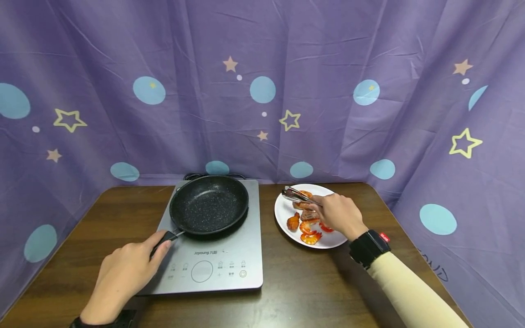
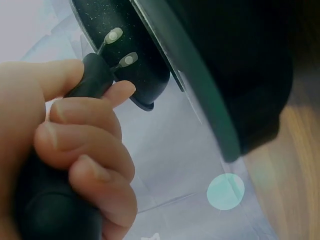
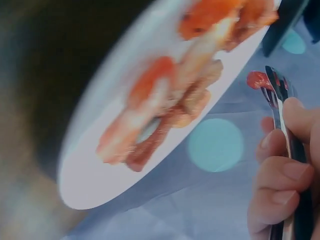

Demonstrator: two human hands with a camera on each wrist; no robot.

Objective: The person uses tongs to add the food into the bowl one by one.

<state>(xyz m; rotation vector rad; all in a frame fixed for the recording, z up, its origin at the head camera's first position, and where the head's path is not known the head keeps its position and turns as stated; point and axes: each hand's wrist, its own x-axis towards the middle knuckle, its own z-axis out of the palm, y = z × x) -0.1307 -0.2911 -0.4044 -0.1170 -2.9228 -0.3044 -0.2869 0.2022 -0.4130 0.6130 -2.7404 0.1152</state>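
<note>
My left hand (image 1: 127, 266) grips the black handle (image 2: 92, 80) of a speckled frying pan (image 1: 209, 207), fingers curled around it. The pan sits over the back part of a silver induction cooker (image 1: 229, 259); its inside shows bare. In my right hand (image 1: 338, 214) are metal tongs (image 1: 301, 197), held above the far left part of a white plate (image 1: 283, 218). At their tips in the right wrist view is a small red piece of food (image 3: 257, 80). On the plate lie shrimp (image 1: 310, 238), a chicken drumstick (image 1: 293, 222) and brown meat pieces (image 1: 309, 215).
The brown wooden table (image 1: 299, 282) carries the cooker at left of centre and the plate to its right. A black cord (image 1: 194, 176) lies behind the cooker. A purple curtain (image 1: 328, 59) with stars and blue dots hangs along the back and sides.
</note>
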